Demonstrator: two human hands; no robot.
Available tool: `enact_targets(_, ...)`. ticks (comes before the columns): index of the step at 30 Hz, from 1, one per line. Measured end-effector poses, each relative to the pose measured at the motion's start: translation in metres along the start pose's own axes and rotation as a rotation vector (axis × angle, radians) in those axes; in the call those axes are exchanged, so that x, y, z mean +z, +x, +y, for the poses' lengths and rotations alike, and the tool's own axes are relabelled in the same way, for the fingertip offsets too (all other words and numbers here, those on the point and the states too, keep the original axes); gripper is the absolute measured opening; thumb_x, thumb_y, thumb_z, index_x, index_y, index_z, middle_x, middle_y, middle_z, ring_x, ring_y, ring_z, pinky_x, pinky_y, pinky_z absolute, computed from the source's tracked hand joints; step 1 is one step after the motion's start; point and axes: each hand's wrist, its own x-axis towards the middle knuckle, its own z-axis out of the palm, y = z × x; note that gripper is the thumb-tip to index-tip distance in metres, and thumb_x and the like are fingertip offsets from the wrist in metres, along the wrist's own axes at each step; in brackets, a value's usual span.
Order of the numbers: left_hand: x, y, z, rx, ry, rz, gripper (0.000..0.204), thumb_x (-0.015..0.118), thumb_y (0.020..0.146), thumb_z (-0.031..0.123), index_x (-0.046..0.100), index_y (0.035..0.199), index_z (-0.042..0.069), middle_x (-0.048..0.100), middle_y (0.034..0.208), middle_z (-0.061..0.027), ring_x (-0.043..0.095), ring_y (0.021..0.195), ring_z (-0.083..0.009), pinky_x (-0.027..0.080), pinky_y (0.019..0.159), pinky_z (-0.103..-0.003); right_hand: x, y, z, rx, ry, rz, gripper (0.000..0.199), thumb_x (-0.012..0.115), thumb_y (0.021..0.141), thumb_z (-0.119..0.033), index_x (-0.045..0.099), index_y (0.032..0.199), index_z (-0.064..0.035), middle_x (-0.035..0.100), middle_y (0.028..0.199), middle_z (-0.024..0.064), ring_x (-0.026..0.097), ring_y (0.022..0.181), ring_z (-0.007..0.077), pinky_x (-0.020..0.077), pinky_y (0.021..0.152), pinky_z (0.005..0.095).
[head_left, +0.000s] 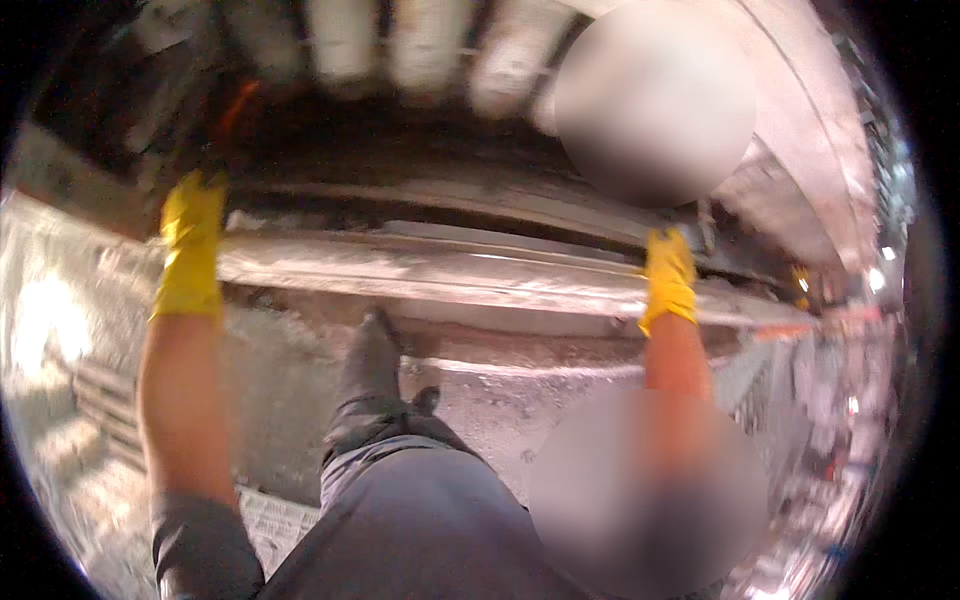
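A long, pale, dusty beam (430, 275) runs across in front of me, sloping slightly down to the right. My left hand (192, 245), in a yellow glove, is closed over it near its left part. Far to the right, my right hand (668, 270), also yellow-gloved, grips the same beam with its fingers over the far edge. Both arms are stretched out. Motion blur softens the fingers, and their undersides are hidden. Behind the beam lies a dark recess (400, 160).
Several thick, pale bars (430, 45) stand in a row beyond the recess, with an orange glow (238, 105) at left. Slatted boards (105, 410) lie at left. My shoe (378, 328) is close to the beam, on gritty ground (480, 415). A small yellow thing (801, 285) shows at right.
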Motion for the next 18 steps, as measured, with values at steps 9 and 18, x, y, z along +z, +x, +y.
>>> enact_targets(9,-0.001,0.007,0.016,-0.093,-0.168,-0.176,0.049,0.064,0.095,0.049,0.071,0.121,0.008,0.073,0.119,-0.0203,0.068,0.112,-0.0429,0.053,0.094,-0.049,0.015,0.010,0.001,0.096,0.044,0.102,0.051,0.061,0.092,-0.047,0.072,0.120,-0.0069,0.073,0.119,0.0210,0.069,0.112,0.0392,0.0531,0.096,0.0487)
enact_targets(18,-0.004,0.009,0.004,0.015,-0.066,-0.045,0.052,0.062,0.096,0.050,0.070,0.124,0.006,0.071,0.125,-0.0216,0.065,0.117,-0.0428,0.051,0.097,-0.049,0.005,0.005,-0.006,0.093,0.086,0.141,0.045,0.062,0.092,-0.047,0.074,0.106,-0.0054,0.075,0.109,0.0214,0.071,0.104,0.0409,0.0543,0.089,0.0517)
